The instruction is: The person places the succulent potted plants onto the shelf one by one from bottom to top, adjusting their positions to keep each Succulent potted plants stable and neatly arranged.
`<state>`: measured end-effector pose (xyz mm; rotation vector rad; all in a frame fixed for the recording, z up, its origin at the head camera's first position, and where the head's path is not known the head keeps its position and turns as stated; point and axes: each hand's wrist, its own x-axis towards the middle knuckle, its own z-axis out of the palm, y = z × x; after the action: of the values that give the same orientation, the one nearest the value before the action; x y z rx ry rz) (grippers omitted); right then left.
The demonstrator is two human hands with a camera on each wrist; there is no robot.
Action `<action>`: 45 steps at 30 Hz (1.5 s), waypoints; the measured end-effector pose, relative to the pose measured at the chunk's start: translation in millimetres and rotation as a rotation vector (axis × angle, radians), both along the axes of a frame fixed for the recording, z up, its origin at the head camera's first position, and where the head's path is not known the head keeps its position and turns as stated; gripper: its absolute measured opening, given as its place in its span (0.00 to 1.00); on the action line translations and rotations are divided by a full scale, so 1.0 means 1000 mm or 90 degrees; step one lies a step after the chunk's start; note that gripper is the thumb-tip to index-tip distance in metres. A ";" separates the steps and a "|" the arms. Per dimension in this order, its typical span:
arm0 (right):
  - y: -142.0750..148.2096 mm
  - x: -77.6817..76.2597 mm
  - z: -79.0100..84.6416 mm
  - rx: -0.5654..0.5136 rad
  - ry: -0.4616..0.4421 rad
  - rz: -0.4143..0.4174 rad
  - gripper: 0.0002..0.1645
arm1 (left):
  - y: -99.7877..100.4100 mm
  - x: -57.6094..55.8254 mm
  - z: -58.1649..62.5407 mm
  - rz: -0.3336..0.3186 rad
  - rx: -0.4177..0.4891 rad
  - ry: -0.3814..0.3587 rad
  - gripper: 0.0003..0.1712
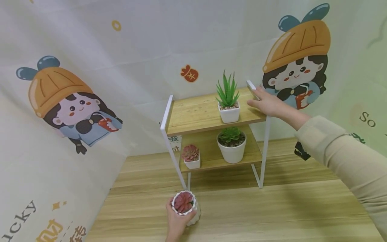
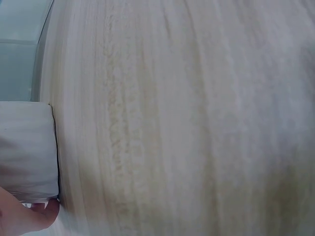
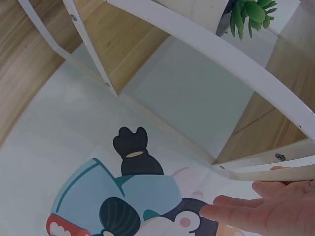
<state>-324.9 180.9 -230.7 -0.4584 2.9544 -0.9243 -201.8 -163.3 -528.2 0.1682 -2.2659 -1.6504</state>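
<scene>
My left hand [image 1: 176, 220] grips a white scalloped pot [image 1: 193, 218] with a red succulent [image 1: 183, 202], low in front of the shelf's left leg. In the left wrist view, fingertips [image 2: 47, 214] show at the side of the pale pot [image 2: 27, 150]. At the top right of a two-tier wooden shelf [image 1: 193, 114], my right hand [image 1: 269, 102] rests along the white metal frame. Its fingers [image 3: 241, 214] look nearly straight beside the frame in the right wrist view. Near its thumb, a spiky green plant [image 1: 228, 90] stands in a square white pot [image 1: 229, 115] on the top board.
On the lower board sit a small pink succulent [image 1: 191, 153] in a square pot at left and a round white pot [image 1: 232, 151] with a green succulent at right. Behind the wooden table [image 1: 290, 205] hangs a printed cloth [image 1: 139, 40] with cartoon figures.
</scene>
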 end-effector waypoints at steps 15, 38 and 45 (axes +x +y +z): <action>-0.001 -0.001 -0.002 -0.011 -0.006 -0.001 0.39 | -0.003 0.000 0.000 -0.004 0.004 -0.009 0.51; -0.002 -0.001 -0.001 -0.011 0.002 0.003 0.38 | -0.005 0.013 0.001 0.019 -0.042 -0.024 0.52; 0.000 -0.001 -0.002 -0.026 0.002 0.006 0.38 | -0.008 0.020 0.016 -0.052 0.070 -0.032 0.52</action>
<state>-325.9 181.0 -232.7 -0.4746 2.9390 -0.9867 -181.5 -171.3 -512.4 0.1473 -2.2472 -1.8332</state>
